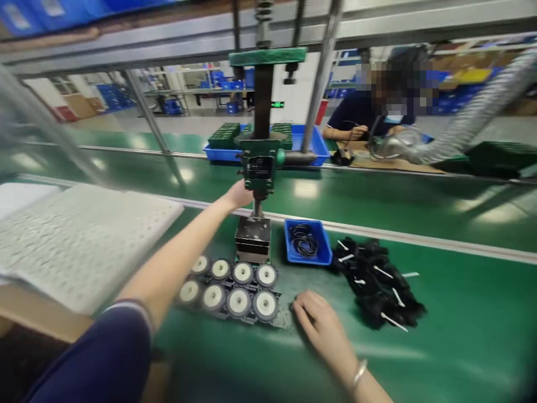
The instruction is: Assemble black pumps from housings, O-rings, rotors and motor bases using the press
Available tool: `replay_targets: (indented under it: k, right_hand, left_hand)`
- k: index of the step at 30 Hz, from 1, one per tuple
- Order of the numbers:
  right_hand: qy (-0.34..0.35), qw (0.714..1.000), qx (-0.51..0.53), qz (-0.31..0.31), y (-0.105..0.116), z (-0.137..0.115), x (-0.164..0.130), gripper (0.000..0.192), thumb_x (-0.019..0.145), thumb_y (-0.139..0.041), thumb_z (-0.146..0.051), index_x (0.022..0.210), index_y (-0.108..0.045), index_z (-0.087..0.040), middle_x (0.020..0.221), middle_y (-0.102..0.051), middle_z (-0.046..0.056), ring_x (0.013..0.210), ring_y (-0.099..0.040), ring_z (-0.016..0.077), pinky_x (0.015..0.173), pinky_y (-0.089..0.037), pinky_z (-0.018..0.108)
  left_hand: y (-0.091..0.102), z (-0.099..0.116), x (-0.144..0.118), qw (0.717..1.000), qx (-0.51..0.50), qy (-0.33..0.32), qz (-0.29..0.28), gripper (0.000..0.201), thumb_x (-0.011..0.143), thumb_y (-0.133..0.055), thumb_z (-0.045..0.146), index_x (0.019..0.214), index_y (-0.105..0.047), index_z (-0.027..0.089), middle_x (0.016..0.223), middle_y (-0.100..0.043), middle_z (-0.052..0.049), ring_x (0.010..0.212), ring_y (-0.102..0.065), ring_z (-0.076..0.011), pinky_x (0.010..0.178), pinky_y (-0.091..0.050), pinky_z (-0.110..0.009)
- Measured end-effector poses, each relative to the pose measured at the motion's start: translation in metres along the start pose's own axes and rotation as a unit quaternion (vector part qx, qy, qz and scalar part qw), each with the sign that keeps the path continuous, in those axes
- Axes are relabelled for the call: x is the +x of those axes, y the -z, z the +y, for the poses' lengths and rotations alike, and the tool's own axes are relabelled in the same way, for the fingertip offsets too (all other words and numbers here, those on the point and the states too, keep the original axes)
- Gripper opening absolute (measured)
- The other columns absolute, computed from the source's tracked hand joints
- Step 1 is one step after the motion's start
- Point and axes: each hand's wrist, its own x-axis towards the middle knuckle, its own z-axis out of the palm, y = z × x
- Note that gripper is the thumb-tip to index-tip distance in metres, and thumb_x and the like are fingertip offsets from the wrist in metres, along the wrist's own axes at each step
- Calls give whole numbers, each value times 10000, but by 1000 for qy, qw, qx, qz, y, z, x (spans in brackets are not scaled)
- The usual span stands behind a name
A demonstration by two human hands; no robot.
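My left hand (240, 193) reaches to the left side of a green bench press (259, 165); the press hides its fingers, so its grip cannot be made out. Below the ram is a dark metal block (253, 230). In front of it, two rows of round parts with white discs (239, 302) and dark rims lie on the bench. My right hand (319, 320), with a bangle at the wrist, rests just right of these rows. Its thumb and fingers are closed together at a small dark spot, too small to name.
A blue bin (308, 242) with black rings stands right of the press. Beside it lies a heap of black parts with white strips (380, 282). Pale perforated trays (88, 240) are stacked at left. Across the bench, a person (356, 120) works near a blue crate (297, 148) and a duct hose (474, 117).
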Motion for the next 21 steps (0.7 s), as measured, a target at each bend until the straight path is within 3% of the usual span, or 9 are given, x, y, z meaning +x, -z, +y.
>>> replay_targets:
  k: [3, 6, 9, 10, 13, 16, 21]
  right_hand:
    - [-8, 1000, 0, 6, 1, -5, 0, 288, 1029, -389, -307, 826, -568, -207, 851, -630, 45, 833, -594, 188, 809, -506, 378]
    - [-6, 1000, 18, 5, 2, -6, -3, 277, 1026, -395, -311, 843, -574, -206, 863, -629, 51, 848, -594, 191, 825, -509, 380]
    - [-6, 998, 52, 33, 7, -13, -4, 217, 1007, -449, -355, 1117, -579, -220, 1103, -627, 92, 1041, -601, 211, 934, -519, 394]
    - [-1, 998, 55, 39, 10, -18, -3, 311, 990, -486, -388, 1253, -527, -227, 1239, -584, 114, 1161, -566, 228, 1004, -501, 415]
    - [39, 999, 23, 0, 14, -39, 4, 756, 891, -618, -537, 1507, -285, -252, 1564, -291, 144, 1460, -298, 304, 1172, -363, 518]
    - [88, 994, -24, -61, 6, -59, 17, 1010, 801, -682, -630, 1569, -154, -239, 1647, -54, 149, 1529, -76, 363, 1199, -287, 587]
    - [111, 992, -47, -41, -18, -68, 33, 872, 847, -676, -536, 1533, -271, -182, 1628, -53, 189, 1527, -11, 375, 1200, -265, 602]
  left_hand:
    - [36, -17, -55, 997, 72, 18, -22, 619, 807, -691, 508, 1281, -599, 121, 1369, -590, -187, 1296, -511, -373, 1132, -338, -575]
    - [70, -41, -129, 951, 266, 25, -155, 760, 842, -616, 603, 1486, -394, 268, 1581, -384, -86, 1436, -382, -320, 1188, -317, -496]
    - [80, -68, -190, 912, 347, 47, -214, 973, 747, -693, 663, 1547, -262, 314, 1646, -247, -86, 1512, -209, -366, 1196, -259, -586]
    - [78, -76, -204, 901, 374, 47, -214, 1026, 713, -717, 677, 1552, -246, 322, 1647, -243, -91, 1517, -173, -388, 1188, -223, -638]
    - [68, -92, -223, 879, 434, 25, -196, 1083, 660, -754, 681, 1552, -238, 348, 1645, -249, -87, 1518, -128, -422, 1152, -145, -736]
    - [62, -97, -223, 870, 458, -3, -183, 1075, 649, -773, 657, 1544, -267, 343, 1639, -262, -93, 1513, -156, -419, 1142, -124, -750]
    - [65, -98, -221, 865, 471, -46, -169, 1023, 655, -780, 598, 1526, -325, 311, 1604, -338, -129, 1472, -291, -410, 1150, -160, -715]
